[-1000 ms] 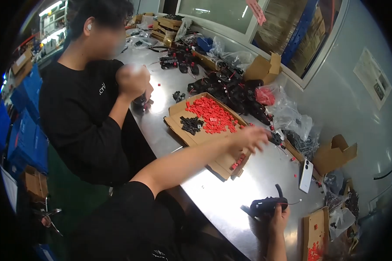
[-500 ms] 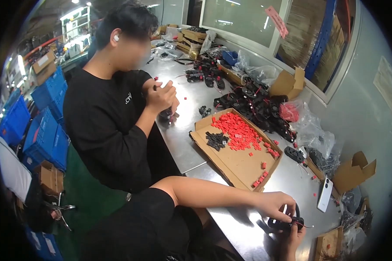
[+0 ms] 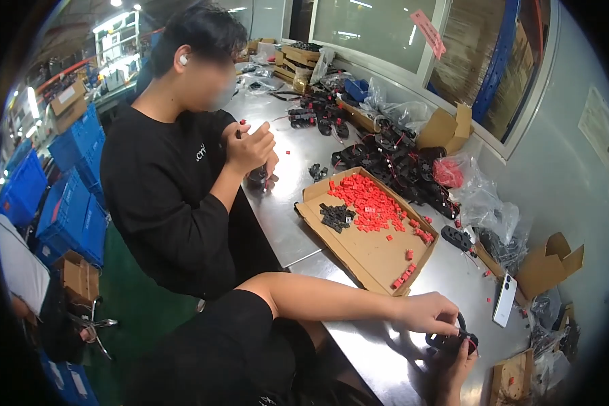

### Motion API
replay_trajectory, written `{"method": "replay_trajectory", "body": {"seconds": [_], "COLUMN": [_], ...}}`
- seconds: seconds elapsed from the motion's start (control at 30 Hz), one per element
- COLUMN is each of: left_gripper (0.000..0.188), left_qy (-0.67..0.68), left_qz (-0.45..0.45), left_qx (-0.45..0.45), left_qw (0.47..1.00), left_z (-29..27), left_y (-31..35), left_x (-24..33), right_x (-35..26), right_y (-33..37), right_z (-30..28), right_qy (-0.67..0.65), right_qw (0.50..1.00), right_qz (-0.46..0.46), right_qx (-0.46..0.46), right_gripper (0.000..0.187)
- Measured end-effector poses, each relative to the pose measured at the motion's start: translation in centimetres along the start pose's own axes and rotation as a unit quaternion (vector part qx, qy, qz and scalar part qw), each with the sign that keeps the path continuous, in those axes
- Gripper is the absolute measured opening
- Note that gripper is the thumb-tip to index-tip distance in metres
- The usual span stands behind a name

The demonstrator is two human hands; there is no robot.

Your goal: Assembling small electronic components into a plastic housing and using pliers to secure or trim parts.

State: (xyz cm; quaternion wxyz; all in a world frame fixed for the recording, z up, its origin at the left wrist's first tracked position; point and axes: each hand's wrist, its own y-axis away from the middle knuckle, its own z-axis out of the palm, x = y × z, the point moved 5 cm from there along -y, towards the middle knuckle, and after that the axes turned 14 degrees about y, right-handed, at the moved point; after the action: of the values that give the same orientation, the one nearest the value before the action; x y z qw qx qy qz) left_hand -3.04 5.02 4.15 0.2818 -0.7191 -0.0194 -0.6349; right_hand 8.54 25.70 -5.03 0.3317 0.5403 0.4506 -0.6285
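Over the near right part of the metal table, a black plastic housing (image 3: pixel 445 341) with a thin red wire is held between my hands. My right hand (image 3: pixel 459 369) grips its near right side, with a fingertip by the wire. From the left, my left hand (image 3: pixel 429 312) reaches over the housing with fingers bent down, closed at its top edge. Whether those fingertips pinch a smaller piece is hidden. A dark cord or strap loops up behind the housing.
Left of my hands lies a cardboard tray (image 3: pixel 358 260) with red and black small parts. A white phone (image 3: pixel 505 301) and open carton (image 3: pixel 551 267) stand right. Black housings (image 3: pixel 392 159) pile along the wall. A co-worker (image 3: pixel 176 169) handles a dark part at the table's left edge.
The housing has tilted in my grip and its red wire now hangs downward rather than sticking out right. My left hand has risen slightly, its fingers curled more. The co-worker has barely moved.
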Motion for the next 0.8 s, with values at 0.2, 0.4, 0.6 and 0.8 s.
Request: {"method": "replay_trajectory", "body": {"seconds": [0.2, 0.4, 0.6, 0.8], "left_gripper": [0.032, 0.044, 0.039, 0.032], "left_qy": [-0.060, -0.181, -0.260, -0.428], "left_qz": [0.006, 0.088, 0.034, 0.051], "left_qx": [0.015, 0.028, 0.073, 0.143], "left_qw": [0.998, 0.979, 0.962, 0.891], "left_z": [-0.8, -0.8, -2.8, -7.9], "left_y": [-0.2, -0.7, -0.3, -0.9], "left_x": [-0.6, 0.0, -1.5, -1.8], "right_x": [-1.2, -4.0, -2.6, -2.7], "right_y": [-0.7, 0.9, 0.2, 0.2], "right_z": [-0.2, 0.6, 1.8, 1.7], "right_qy": [0.027, 0.041, -0.039, -0.022], "right_qw": [0.999, 0.996, 0.986, 0.987], "right_qz": [-0.005, -0.039, 0.138, 0.125], "right_qx": [-0.034, 0.071, 0.081, 0.100], "right_gripper": [0.032, 0.027, 0.022, 0.017]}}
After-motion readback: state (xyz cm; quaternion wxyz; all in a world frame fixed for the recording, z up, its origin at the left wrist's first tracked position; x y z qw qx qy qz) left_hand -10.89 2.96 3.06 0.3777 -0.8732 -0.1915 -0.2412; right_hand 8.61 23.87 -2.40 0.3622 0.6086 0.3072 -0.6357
